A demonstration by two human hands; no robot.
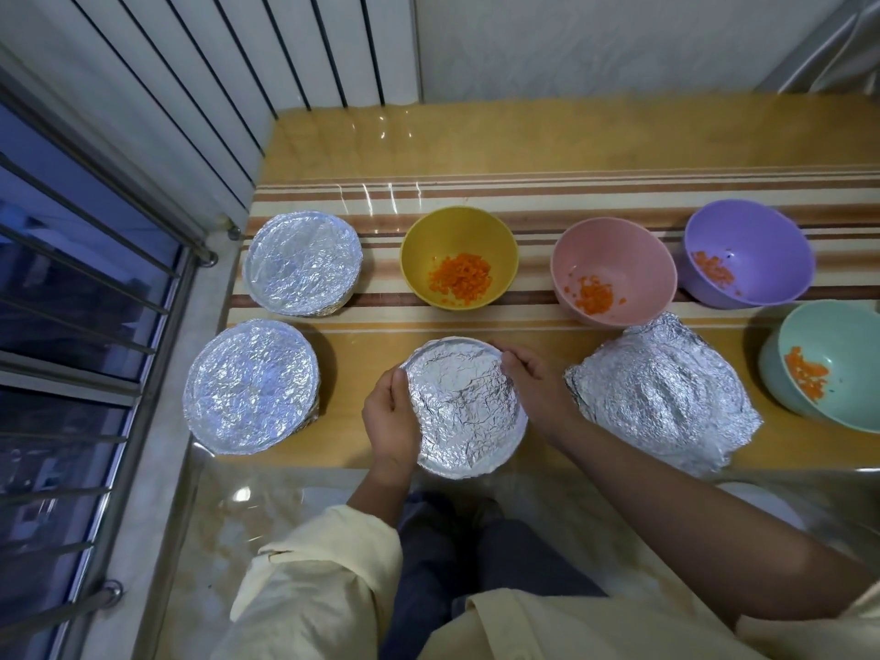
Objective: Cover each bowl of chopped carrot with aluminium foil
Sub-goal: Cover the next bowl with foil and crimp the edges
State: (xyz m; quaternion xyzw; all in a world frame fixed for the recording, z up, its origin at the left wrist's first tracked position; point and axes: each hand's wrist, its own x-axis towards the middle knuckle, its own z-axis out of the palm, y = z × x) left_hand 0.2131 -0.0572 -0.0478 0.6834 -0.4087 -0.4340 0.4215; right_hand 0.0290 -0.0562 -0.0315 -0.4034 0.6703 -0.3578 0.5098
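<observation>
A foil-covered bowl (464, 407) stands at the table's near edge in front of me. My left hand (391, 414) grips its left rim with curled fingers, and my right hand (538, 381) curls round its upper right rim. Two more foil-covered bowls stand to the left, one near (250, 385) and one further back (302, 262). A loose sheet of foil (662, 395) lies crumpled to the right, domed over something hidden. Open bowls with chopped carrot stand behind and to the right: yellow (458, 257), pink (614, 271), purple (747, 252) and teal (828, 364).
The table (524, 135) has a striped cloth under a clear plastic sheet. A barred window (71, 326) runs along the left side and a white wall closes the back. My knees show under the near edge.
</observation>
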